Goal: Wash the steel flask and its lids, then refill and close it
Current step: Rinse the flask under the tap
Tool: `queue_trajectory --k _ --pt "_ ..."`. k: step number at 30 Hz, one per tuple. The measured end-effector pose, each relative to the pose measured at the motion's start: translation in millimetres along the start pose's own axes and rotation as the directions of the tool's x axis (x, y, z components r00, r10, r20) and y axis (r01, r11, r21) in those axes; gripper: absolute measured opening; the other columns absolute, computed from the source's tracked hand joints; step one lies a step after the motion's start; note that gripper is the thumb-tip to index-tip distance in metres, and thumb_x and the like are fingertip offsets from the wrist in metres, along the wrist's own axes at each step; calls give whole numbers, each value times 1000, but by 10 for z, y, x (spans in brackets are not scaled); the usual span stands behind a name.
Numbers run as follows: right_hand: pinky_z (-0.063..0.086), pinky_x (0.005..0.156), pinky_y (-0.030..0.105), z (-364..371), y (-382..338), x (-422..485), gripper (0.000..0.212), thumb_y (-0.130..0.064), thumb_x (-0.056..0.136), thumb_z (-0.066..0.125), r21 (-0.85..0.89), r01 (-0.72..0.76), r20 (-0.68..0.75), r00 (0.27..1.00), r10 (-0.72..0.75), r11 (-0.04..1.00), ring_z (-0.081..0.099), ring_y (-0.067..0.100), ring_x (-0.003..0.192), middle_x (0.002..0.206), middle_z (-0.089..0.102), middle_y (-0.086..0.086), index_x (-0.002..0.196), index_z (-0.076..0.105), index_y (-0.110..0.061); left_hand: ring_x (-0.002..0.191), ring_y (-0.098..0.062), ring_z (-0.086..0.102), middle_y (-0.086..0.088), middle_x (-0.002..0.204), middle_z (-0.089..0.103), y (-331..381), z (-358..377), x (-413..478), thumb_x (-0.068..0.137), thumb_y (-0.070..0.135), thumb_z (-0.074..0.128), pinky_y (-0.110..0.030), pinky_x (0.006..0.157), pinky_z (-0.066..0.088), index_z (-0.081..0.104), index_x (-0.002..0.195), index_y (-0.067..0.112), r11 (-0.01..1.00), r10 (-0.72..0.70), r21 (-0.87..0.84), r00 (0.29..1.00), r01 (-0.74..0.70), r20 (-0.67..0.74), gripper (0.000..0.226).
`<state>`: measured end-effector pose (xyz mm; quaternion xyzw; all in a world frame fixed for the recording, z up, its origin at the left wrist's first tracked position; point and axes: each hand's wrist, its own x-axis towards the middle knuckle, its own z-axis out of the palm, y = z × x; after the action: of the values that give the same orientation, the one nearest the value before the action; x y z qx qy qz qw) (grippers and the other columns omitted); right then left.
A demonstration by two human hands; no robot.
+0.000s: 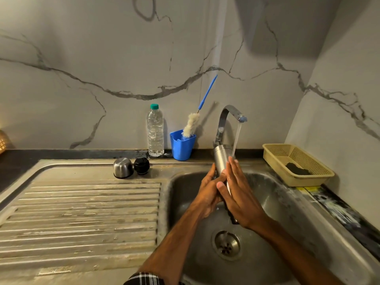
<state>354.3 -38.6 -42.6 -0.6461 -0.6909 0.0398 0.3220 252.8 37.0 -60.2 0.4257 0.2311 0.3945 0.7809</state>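
Water (236,138) is running from the tap (227,117) and landing where the fingertips of the right hand (238,194) are meeting the far part of the flask (221,160). The flask is being held over the bowl of the sink (287,212), above the drain (227,244), so the runoff is falling straight in.

The left hand (207,192) is curling its fingers round the flask's middle from the left, likely gripping firmly because the steel is wet. The right hand is lying along the flask's right side with fingers straight and close together, pressing flat; it seems to be rubbing the outside clean rather than holding.

The flask is tilting. Its long axis is running from near and low to far and high, the upper end pointing toward the tap's base and the lower, dark end pointing toward the drain. Which end is the mouth I cannot tell, since the hands are covering much of it.

The 2 lids, a steel cap (123,168) and a black stopper (141,166), are sitting side by side on the far edge of the draining board (82,212), probably parked clear of the splash. Farther back, a water bottle (155,130) is standing beside a blue cup (182,149) holding a bottle brush (191,125).
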Motion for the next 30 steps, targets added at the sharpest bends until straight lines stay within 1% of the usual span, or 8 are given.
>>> queue_trajectory --k 4,7,9,12,16,20,26,30 --pt "3 117 38 -80 50 405 62 -59 101 21 150 -61 -7 998 62 987 -15 0 148 162 -21 -22 152 -11 -48 120 -36 64 -16 132 64 -23 0 17 99 21 56 -50 92 58 38 154 33 999 3 37 999 -5 39 59" --pt "23 114 41 -111 228 691 61 -68 99 24 392 -194 -7 977 214 899 19 12 148 167 6 -10 155 6 -51 122 -35 62 -14 138 60 -26 15 26 96 26 63 -54 98 55 37 154 36 999 3 48 999 -4 32 65" --pt "44 104 40 -101 303 761 64 -67 99 28 527 -273 25 951 307 804 51 17 128 157 36 6 156 17 -41 121 -32 64 -12 138 60 -19 24 27 95 27 65 -52 97 56 37 154 36 998 26 64 999 -27 19 66" --pt "58 87 41 -25 276 569 57 -57 101 38 593 -308 49 936 348 744 68 19 101 131 59 8 153 29 -34 119 -29 66 -10 138 61 -41 2 39 92 27 68 -53 99 55 36 155 35 996 50 70 999 -49 -8 71" --pt "60 79 35 53 275 152 75 -61 87 61 600 -332 86 931 354 727 71 14 96 124 62 0 151 31 -37 120 -28 65 -9 139 58 -50 0 54 95 25 65 -51 99 55 33 156 34 996 71 65 997 -68 -39 70" --pt "58 71 24 -7 274 -19 84 -25 87 75 555 -340 155 939 307 759 68 12 96 119 57 -11 151 23 -38 119 -29 66 -12 138 60 -26 25 46 99 23 61 -46 95 58 39 153 29 997 55 51 998 -53 -36 59" --pt "49 65 13 -61 222 -94 99 -22 84 79 340 -358 44 930 366 869 57 3 95 138 50 3 159 13 -28 113 -23 69 -8 130 66 -40 52 -7 102 31 58 -35 86 60 46 148 25 965 29 261 1000 -31 12 48" --pt "52 93 30 44 185 -186 102 -32 87 75 198 -328 20 943 331 924 55 14 118 148 44 7 159 3 -30 103 -19 73 -6 124 69 -70 42 -12 94 35 69 -34 78 62 50 140 24 951 -11 310 1000 10 2 51"
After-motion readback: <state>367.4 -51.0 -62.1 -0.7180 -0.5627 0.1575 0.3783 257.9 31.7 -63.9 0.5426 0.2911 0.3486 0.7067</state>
